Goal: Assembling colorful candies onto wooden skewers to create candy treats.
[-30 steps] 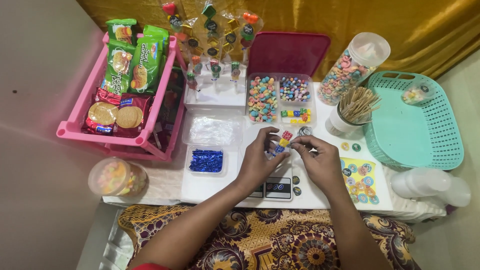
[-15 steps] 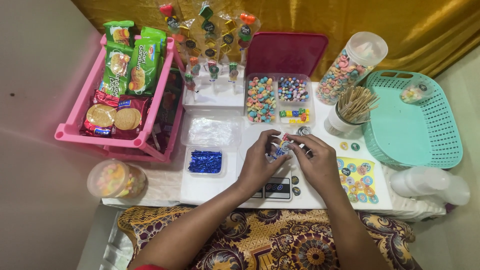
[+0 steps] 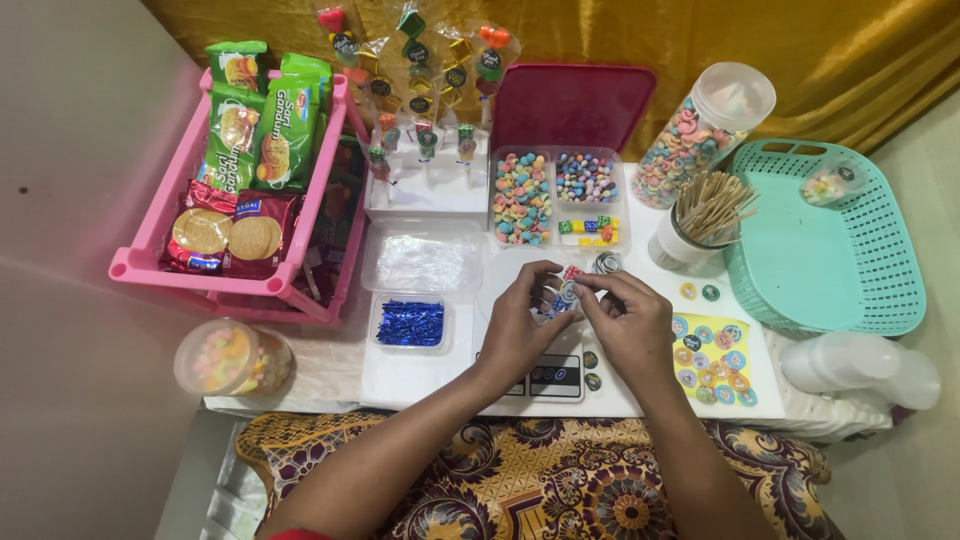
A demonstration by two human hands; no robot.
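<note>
Left hand (image 3: 520,325) and right hand (image 3: 628,322) meet over the white worktop (image 3: 420,375), just above a small scale (image 3: 548,376); both grips pinched on one small round sticker (image 3: 568,292), held between the fingertips; sticker sheet (image 3: 712,358) just right of the right hand; tray of blue foil strips (image 3: 410,324) to the left; beyond, compartment box of coloured candies (image 3: 555,196), cup of wooden sticks (image 3: 700,218), teal basket (image 3: 840,240); pink rack (image 3: 165,265) of biscuit packs far left.
</note>
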